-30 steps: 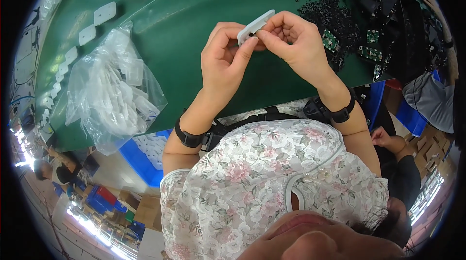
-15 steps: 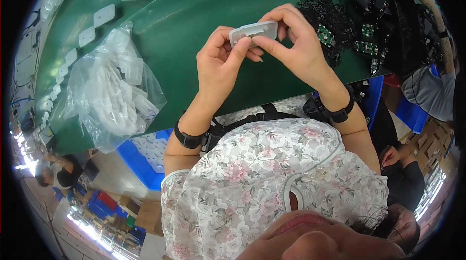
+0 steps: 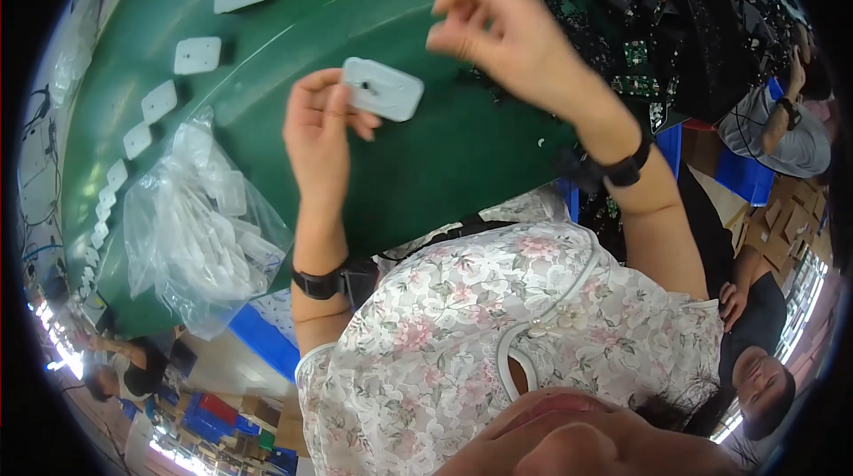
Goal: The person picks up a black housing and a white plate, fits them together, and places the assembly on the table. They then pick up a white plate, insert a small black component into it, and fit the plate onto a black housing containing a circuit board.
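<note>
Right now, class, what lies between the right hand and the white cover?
In the head view, only green tabletop separates the right hand and white plastic cover.

Materials and surface finish
White plate (image 3: 386, 91): smooth plastic; bag (image 3: 203, 305): glossy, crinkled clear film; table (image 3: 444, 165): smooth, faintly shiny

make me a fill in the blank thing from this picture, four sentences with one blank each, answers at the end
1. Left or right: the person's ____ grip holds a white plate.
2. The tabletop is coloured ____.
3. The pieces inside the clear plastic bag are coloured ____.
4. Left or right: the circuit boards lie toward the ____ side of the picture.

Missing words: left; green; white; right.
</note>
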A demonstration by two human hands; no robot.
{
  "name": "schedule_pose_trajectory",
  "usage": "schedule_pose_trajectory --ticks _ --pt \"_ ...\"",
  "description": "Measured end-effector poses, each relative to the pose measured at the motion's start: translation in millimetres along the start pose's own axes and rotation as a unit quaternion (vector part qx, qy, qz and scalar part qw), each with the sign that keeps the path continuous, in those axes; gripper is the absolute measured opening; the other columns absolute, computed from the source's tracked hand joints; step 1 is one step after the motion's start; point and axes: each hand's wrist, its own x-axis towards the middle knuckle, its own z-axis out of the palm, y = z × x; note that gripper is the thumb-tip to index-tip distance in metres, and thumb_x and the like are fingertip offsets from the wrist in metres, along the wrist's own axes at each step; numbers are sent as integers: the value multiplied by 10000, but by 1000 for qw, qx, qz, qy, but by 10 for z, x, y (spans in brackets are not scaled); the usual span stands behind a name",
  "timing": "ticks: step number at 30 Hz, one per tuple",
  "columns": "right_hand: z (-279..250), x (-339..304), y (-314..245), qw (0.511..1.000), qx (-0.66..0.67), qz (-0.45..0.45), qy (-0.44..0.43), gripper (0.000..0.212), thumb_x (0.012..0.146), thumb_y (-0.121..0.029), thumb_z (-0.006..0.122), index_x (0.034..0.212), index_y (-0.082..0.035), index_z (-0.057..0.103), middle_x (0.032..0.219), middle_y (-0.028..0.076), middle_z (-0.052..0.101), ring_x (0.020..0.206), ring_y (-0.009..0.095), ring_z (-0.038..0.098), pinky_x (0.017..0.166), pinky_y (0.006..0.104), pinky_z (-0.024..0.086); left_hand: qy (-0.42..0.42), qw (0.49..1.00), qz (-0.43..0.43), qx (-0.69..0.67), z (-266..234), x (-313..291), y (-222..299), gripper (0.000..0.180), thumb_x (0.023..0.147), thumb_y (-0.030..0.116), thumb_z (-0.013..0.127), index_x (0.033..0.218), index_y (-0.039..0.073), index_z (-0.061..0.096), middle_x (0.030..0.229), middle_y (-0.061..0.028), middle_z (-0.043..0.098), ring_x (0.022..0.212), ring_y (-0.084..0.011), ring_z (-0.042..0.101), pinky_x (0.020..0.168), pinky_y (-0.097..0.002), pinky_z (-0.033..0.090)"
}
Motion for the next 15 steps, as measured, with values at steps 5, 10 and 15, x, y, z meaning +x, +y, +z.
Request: schedule_pose_trajectory --ticks 5,10,15 --pt "-625 -149 -155 900 -414 -136 -1 451 712 -343 754 1017 -60 582 837 40 550 700 182 553 611 286 458 66 955 50 286 -255 161 -52 139 956 82 506 994 36 632 831 -67 649 624 -148 560 591 -274 451" --pt "-540 -628 12 842 -515 -89 -130 641 589 -343 769 1134 -99 537 976 46 489 916 218 536 702 308 475 53 849 149 505 -190 264 -18 132 921 124 552 1009 90 644 925 -105 589 792 -280 594 690 -359 484" --pt "-502 -503 -21 881 -447 -92 -124 608 664 -129 768 1212 -75 510 1024 93 519 938 271 541 791 362 477 92 833 124 532 -110 102 -2 393 851 320 658 1141 70 571 988 -138 537 847 -329 561 713 -407 474"
